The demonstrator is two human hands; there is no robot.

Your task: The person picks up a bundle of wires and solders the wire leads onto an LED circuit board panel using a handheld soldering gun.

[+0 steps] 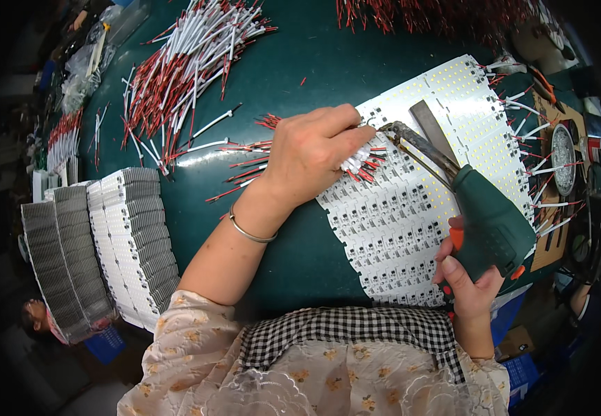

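"Right hand (472,286), nearest us: how do we enter it?"

"Closed on the handle of a green pistol-shaped tool (492,220), wrist low, thumb showing; we find some fingers hidden by the handle. Sleeve covers most of the forearm."

"Left hand (312,151)?"

"Back upward, forearm slanting in from lower left, bangle (250,233) at the wrist. Closed on a bunch of white-and-red wires (363,165); ends poke out on both sides, the middle lost to us under the palm. Thumb and forefinger reach toward the tool's tip; whether they touch it, we cannot tell."

"Beneath?"

"White circuit-board panel (390,239), on the green table (293,76), partly covered by hand and tool. Dark flat bar (430,128) lying on it, its lower part behind the tool."

"Farthest items?"

"One wire heap (179,73), upper left, cropped by the top edge; one mass of dark red strands (425,15), likewise cropped, individual pieces hard for us to separate."
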